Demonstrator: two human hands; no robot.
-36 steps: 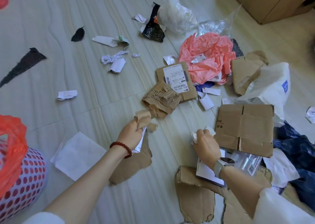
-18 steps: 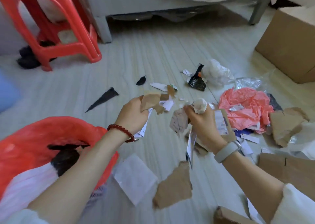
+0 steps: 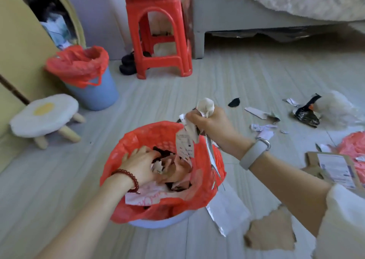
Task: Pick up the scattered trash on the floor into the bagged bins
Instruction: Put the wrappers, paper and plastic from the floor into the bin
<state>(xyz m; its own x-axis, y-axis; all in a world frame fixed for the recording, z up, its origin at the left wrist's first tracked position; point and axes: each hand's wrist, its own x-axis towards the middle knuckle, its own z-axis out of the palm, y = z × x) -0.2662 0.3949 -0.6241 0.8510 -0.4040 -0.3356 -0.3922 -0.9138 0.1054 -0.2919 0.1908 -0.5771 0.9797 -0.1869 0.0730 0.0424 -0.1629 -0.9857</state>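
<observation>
A bin lined with a red bag stands on the floor right in front of me, holding cardboard and paper scraps. My left hand is down inside it, fingers lying on the scraps; whether it still grips any is unclear. My right hand hovers over the bin's far rim, shut on a crumpled bunch of paper scraps, with strips hanging down into the bag. A second, blue bin with a red bag stands at the back left.
Trash lies on the floor to the right: a white sheet, torn cardboard, a labelled cardboard piece, a black wrapper, pink plastic. A red stool, an egg-shaped stool and a bed frame stand behind.
My view has swung left and up to the bins. My left hand has gone down into the red-bagged bin with its cardboard scraps; my right hand has carried its paper over the rim.
</observation>
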